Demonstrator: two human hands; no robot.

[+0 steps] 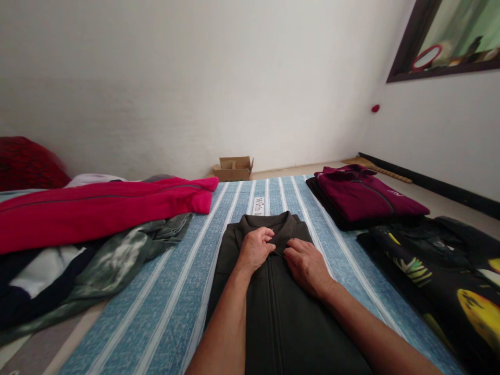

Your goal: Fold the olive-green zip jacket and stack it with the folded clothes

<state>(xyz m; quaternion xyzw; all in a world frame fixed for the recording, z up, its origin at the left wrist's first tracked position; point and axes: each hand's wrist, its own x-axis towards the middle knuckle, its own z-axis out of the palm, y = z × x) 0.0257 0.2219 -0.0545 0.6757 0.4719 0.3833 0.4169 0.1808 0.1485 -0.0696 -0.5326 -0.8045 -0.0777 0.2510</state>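
A dark grey-black zip-up jacket (260,307) lies folded in front of me, its collar (289,224) pointing away and its zip running down the middle. My left hand (255,251) is at the left side of the collar opening, with thumb and fingers pinched on the fabric by the zip top. On the other side of the zip, my right hand (307,262) has its fingers curled over the collar's lower edge. Its thumb is hidden from view.
Under the jacket spreads a blue-and-white striped bed sheet (175,291). To the left lie a pink garment (105,208) and a grey-green one (121,255). Folded maroon (363,195) and black patterned clothes (441,271) are on the right. A cardboard box (234,169) stands beyond.
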